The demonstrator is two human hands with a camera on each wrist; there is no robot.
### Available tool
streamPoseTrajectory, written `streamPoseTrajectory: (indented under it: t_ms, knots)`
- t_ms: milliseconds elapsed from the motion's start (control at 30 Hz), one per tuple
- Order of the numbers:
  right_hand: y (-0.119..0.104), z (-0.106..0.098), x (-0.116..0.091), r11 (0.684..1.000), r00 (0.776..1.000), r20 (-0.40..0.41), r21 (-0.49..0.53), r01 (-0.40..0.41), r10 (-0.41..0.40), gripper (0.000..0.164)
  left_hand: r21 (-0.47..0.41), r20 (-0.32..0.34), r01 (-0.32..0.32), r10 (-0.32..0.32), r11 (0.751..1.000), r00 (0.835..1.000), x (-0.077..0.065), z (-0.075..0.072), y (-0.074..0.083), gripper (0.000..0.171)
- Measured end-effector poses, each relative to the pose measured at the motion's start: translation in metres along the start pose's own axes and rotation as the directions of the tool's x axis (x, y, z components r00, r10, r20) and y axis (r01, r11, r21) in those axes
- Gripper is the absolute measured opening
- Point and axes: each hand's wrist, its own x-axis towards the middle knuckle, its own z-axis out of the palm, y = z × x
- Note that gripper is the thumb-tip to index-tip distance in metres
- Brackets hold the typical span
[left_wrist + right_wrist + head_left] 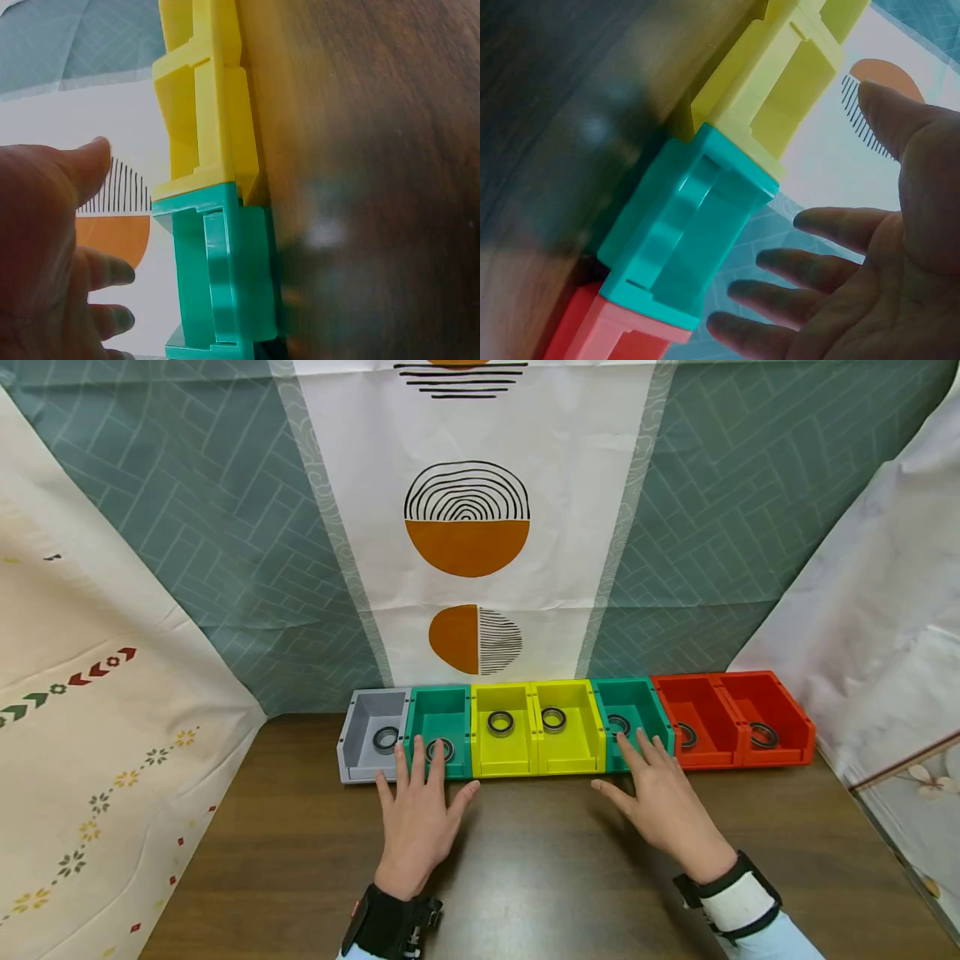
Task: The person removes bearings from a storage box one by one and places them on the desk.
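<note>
while the left hand hovers near the grey plastic bin and the adjoining green plastic bin, fingers straight and spread, the right hand hovers, equally outstretched, by another green plastic bin; round black-and-silver rings lie one apiece inside all seven bins on the brown wooden table.

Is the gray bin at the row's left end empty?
No, a dark ring lies inside the gray bin in the head view.

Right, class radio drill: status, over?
Left hand, right hand: open, empty. Seven black-and-silver rings, one per plastic bin. Head view: fingertips partly hide both green bins' rings.
</note>
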Motion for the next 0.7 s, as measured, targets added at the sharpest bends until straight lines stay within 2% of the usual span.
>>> streamPoseTrajectory:
  t_ms: [400,700]
  knots:
    - [-0.016,-0.003,0.021,0.996,0.999,-0.018,0.084,-0.028,0.029,0.093,-0.095,-0.117,-0.056,0.045,0.994,0.992,0.001,-0.005,0.001,0.065]
    - [-0.019,0.003,0.039,0.988,0.993,0.001,0.102,-0.119,0.119,0.089,-0.119,-0.143,-0.088,0.071,0.989,0.987,0.001,-0.005,-0.001,0.053]
